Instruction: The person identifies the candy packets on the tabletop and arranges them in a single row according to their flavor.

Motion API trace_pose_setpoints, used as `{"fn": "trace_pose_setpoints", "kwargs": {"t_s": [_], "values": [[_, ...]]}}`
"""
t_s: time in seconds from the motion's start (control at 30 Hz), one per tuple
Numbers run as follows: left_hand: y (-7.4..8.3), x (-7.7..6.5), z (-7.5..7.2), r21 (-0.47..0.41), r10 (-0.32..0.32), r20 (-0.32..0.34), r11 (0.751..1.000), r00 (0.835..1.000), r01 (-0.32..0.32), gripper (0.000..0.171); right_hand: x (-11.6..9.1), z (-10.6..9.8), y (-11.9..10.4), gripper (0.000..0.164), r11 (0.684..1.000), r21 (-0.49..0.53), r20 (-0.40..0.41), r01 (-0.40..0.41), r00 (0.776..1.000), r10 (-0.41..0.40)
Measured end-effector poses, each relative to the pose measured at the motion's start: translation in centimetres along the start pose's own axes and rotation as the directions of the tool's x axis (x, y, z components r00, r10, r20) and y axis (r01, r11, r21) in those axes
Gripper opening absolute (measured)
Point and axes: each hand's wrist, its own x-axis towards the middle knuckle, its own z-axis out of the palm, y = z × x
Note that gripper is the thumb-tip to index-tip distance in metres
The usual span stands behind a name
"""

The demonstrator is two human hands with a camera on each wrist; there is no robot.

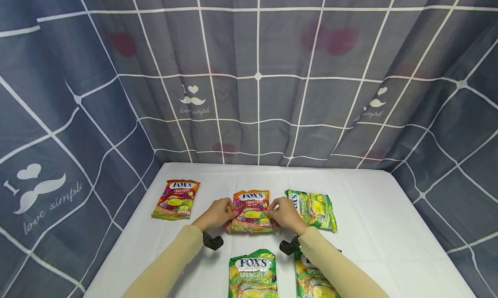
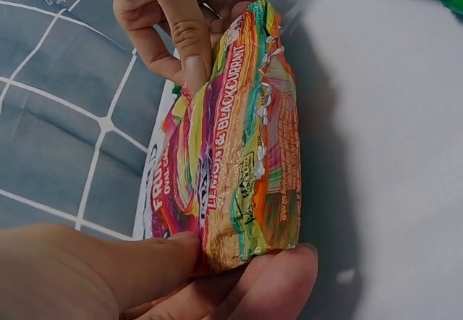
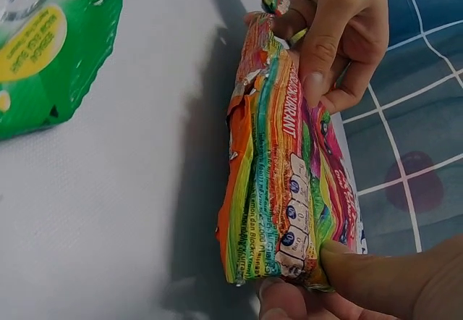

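Both hands hold one orange and purple FOX'S Fruits candy bag (image 1: 252, 211) above the middle of the white table. My left hand (image 1: 218, 213) pinches its left side, thumb on the front and fingers underneath, as the left wrist view shows. On the opposite side my right hand (image 1: 285, 214) pinches the bag the same way. The bag's lower edge, printed with "Blackcurrant", faces the wrist cameras. Just beyond the right hand lies a green Spring Tea candy bag (image 1: 317, 208), turned sideways and partly covered by that hand.
Another Fruits bag (image 1: 177, 199) lies at the back left of the table (image 1: 362, 211). Nearer the front are a Spring Tea bag (image 1: 253, 274) and a second one (image 1: 315, 280), partly behind the right sleeve. A grey checked curtain (image 1: 280, 99) surrounds the table's back and sides.
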Motion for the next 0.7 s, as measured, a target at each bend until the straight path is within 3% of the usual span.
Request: {"fn": "trace_pose_setpoints", "kwargs": {"t_s": [0.3,0.57,0.7], "values": [[0.6,-0.5,-1.3,-0.033,0.006,-0.007,0.999,1.000,-0.007,0.012,0.3,-0.2,-1.1,0.020,1.000,-0.014,-0.001,0.025,1.000,-0.025],[1.2,-0.7,-3.0,0.003,0.027,-0.040,1.000,0.999,-0.027,0.013,1.2,-0.2,-2.9,0.020,0.999,-0.007,-0.027,0.035,0.999,-0.035],[1.0,-1.3,-4.1,0.009,0.007,-0.064,1.000,0.998,-0.007,0.013,1.8,0.5,-3.9,0.020,0.999,0.000,-0.014,0.043,0.999,-0.043]]}}
